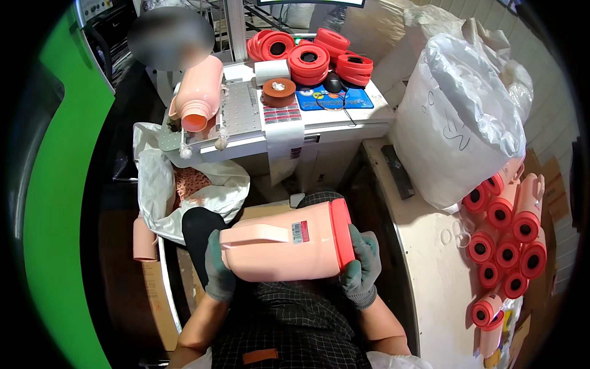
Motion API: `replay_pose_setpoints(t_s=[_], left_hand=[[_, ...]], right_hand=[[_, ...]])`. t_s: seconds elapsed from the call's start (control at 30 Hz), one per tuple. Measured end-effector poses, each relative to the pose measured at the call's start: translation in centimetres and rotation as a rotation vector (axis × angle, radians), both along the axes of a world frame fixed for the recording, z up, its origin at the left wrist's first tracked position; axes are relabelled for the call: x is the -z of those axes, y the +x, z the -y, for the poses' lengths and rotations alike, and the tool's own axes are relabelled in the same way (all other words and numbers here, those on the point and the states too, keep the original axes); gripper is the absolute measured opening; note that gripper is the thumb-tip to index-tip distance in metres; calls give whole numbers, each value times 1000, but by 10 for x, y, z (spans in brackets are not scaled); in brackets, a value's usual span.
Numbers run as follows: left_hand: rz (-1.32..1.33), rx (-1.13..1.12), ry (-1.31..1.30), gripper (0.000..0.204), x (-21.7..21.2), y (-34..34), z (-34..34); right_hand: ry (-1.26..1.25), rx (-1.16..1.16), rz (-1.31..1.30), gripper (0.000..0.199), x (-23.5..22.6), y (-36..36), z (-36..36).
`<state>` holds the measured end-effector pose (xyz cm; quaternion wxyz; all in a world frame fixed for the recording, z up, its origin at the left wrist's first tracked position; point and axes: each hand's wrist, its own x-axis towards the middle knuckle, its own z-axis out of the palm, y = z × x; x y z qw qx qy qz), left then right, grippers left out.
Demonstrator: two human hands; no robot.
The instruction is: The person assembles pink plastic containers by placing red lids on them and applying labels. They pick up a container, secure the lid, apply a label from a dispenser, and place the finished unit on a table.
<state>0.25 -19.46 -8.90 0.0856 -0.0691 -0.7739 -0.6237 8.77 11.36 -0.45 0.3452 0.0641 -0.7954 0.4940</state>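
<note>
Across my lap lies a large pale pink jug [283, 255] on its side, its handle facing up and a small printed label on its wall. A red ring [343, 237] caps its right end. My left hand [219, 270], in a grey-green glove, is wrapped round the left end. Gloved the same way, my right hand [362, 261] grips the red end, fingers curled against its rim. Farther off at the upper left, another pink jug [200, 92] rests on the workbench, its open neck toward me.
Several red rings [309, 61] sit on the bench beside a tape roll [279, 92], label strip [284, 129] and blue pad [338, 98]. A white sack [455, 123] stands right, near stacked pink jugs [507, 215]. Below the bench hangs a bag [160, 190] of pink scraps.
</note>
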Motion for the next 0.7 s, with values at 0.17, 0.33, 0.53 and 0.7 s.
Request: replay_pose_setpoints(t_s=[0.17, 0.33, 0.53, 0.7], left_hand=[[-88, -41, 21, 29, -31, -3, -13], [-64, -50, 61, 28, -79, -9, -23], [-627, 389, -230, 61, -98, 3, -10], [0, 375, 162, 87, -117, 12, -68]], right_hand=[[-150, 77, 81, 65, -3, 5, 10], [-332, 118, 148, 66, 11, 12, 20], [-328, -97, 376, 59, 69, 23, -23], [-1262, -57, 253, 44, 54, 38, -37]])
